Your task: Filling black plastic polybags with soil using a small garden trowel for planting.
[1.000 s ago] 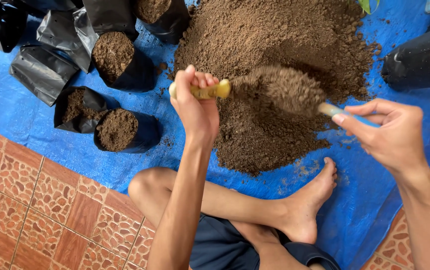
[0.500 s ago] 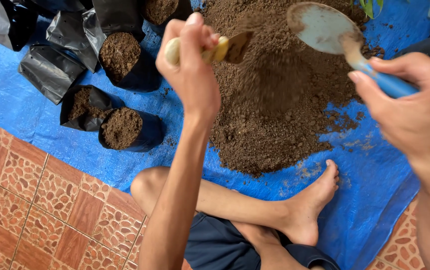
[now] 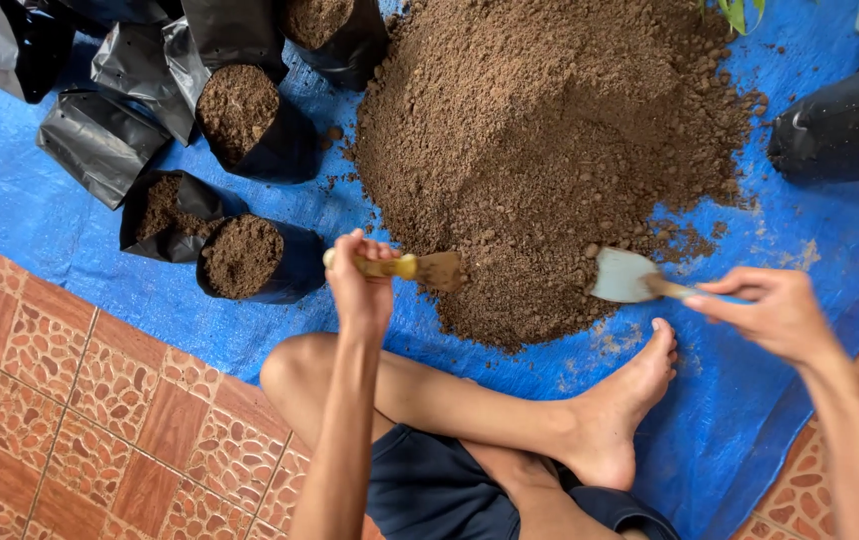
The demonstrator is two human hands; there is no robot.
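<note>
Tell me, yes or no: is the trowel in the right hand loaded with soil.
No. The right hand holds a trowel whose pale blade shows bare at the near edge of the soil pile, with no heap on it.

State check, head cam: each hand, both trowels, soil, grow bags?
left hand: shut on yellow-handled trowel, blade at soil edge
right hand: shut on blue-handled trowel, blade empty
soil pile: heaped on blue tarp
filled grow bags: upright, soil to rim
empty grow bags: flat, collapsed
</note>
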